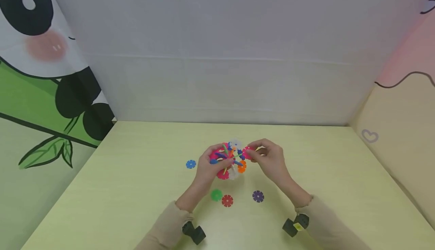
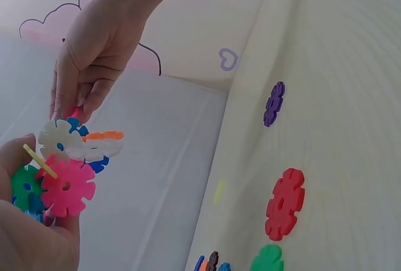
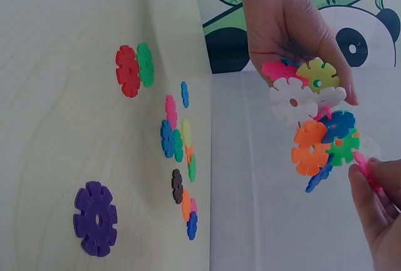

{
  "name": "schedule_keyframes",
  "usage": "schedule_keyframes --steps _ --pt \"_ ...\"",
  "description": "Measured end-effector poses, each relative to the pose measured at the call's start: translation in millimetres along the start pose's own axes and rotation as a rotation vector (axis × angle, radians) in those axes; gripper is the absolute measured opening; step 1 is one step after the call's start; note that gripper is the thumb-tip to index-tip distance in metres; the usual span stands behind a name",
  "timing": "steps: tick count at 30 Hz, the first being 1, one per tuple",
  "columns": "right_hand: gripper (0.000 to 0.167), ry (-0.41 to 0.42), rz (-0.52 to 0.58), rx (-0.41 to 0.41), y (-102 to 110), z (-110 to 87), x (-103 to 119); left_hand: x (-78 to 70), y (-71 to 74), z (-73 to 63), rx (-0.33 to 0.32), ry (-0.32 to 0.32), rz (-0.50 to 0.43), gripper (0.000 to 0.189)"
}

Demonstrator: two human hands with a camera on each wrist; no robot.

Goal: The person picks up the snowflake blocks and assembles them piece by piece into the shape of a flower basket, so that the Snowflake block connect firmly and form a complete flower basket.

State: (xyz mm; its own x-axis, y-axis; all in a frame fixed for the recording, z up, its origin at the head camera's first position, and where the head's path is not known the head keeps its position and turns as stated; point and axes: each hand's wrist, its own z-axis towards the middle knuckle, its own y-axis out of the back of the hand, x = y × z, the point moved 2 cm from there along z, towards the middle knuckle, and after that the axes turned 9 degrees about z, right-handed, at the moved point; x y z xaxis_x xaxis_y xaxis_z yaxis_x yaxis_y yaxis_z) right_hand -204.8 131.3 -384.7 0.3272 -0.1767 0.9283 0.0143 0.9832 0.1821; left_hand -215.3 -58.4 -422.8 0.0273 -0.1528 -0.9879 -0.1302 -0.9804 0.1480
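My left hand (image 1: pixel 205 168) holds a round cluster of interlocked plastic snowflake discs (image 3: pixel 293 100) above the table, in pink, white, orange, blue, green and yellow. At the cluster's right side, my right hand (image 1: pixel 272 161) pinches a pink snowflake disc (image 1: pixel 247 152) between thumb and fingers. In the right wrist view, that pink disc's edge is close to a green disc (image 3: pixel 344 148) of the cluster; I cannot tell whether it is slotted in. Part of the cluster is hidden by the left fingers and palm.
On the pale table (image 1: pixel 136 189) lie loose discs: blue (image 1: pixel 191 164), green (image 1: pixel 216 195), red (image 1: pixel 227 201) and purple (image 1: pixel 258 196). Several more, among them a brown disc (image 3: pixel 177 186), show in the right wrist view. A white backdrop (image 1: pixel 217 84) stands behind the table.
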Motion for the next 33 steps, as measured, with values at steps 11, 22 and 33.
schedule_keyframes --steps 11,22,33 --pt "0.012 0.118 -0.121 0.005 -5.6 -3.2 5.3 -3.0 -0.3 -8.3 -0.063 -0.076 0.039 0.054" --pt "0.011 0.145 -0.132 0.044 -5.2 -3.4 2.9 -1.5 1.4 -8.5 -0.049 -0.060 0.023 0.054" --pt "0.012 0.149 -0.138 0.045 -8.5 -2.9 3.8 0.7 2.1 -9.5 -0.054 -0.077 0.050 0.052"
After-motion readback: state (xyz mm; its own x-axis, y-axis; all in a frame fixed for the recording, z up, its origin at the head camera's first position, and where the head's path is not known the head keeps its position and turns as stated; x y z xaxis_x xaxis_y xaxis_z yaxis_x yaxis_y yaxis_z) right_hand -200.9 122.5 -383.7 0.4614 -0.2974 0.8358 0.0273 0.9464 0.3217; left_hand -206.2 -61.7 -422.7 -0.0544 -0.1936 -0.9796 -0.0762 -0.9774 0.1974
